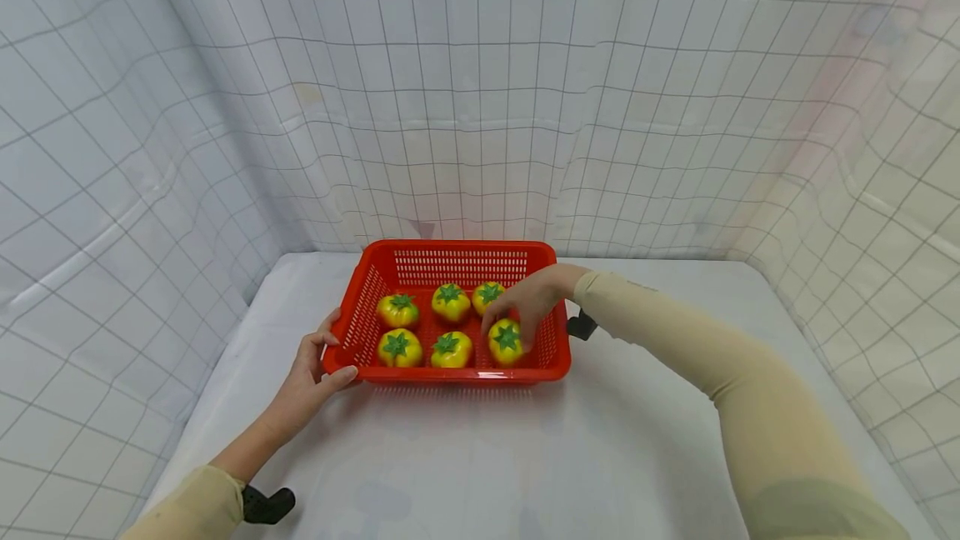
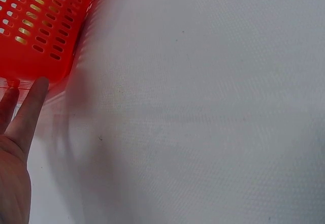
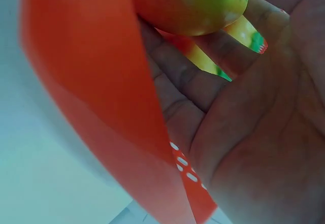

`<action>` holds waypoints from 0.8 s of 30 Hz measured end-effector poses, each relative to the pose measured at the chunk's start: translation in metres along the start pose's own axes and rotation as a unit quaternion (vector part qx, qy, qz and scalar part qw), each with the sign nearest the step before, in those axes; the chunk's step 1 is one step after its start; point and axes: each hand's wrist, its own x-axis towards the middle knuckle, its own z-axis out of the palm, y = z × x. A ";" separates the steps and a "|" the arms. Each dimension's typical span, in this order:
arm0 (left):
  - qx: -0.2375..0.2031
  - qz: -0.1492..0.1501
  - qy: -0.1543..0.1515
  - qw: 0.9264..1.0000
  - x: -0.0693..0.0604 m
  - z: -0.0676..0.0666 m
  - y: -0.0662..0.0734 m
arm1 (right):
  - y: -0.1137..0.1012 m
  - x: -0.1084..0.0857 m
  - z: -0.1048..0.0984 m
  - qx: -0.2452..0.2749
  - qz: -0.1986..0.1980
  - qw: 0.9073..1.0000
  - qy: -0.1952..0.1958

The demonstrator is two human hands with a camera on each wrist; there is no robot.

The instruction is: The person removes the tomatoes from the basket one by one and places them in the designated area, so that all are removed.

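A red plastic basket [image 1: 465, 375] with slotted walls stands on the table and holds several yellow tomatoes with green leafy tops. My right hand [image 1: 534, 298] reaches over the basket's right side. Its thumb and fingers are around the front right tomato [image 1: 506, 340]. The right wrist view shows that tomato [image 3: 193, 5] at the fingers, above the palm. My left hand [image 1: 309, 369] touches the basket's front left corner, thumb at the front rim and fingers at the left rim. Its fingers look fairly straight in the left wrist view, against the basket's wall [image 2: 30, 56].
Inside the basket are other tomatoes, among them one at front left [image 1: 400, 348], one at front middle [image 1: 452, 350] and one partly hidden behind my right hand [image 1: 487, 294]. A white cloth covers the table [image 1: 465, 457]. Checked white curtains [image 1: 480, 107] stand behind and at both sides.
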 end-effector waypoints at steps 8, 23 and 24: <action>0.001 0.011 -0.005 1.000 0.001 0.000 -0.001 | 0.007 -0.018 -0.005 0.031 -0.017 0.999 0.037; -0.009 0.013 -0.004 1.000 0.000 0.001 -0.001 | 0.018 -0.059 -0.012 0.110 -0.059 0.989 0.082; -0.008 0.012 -0.003 1.000 0.000 0.001 -0.001 | 0.019 -0.061 -0.012 0.114 -0.062 0.988 0.085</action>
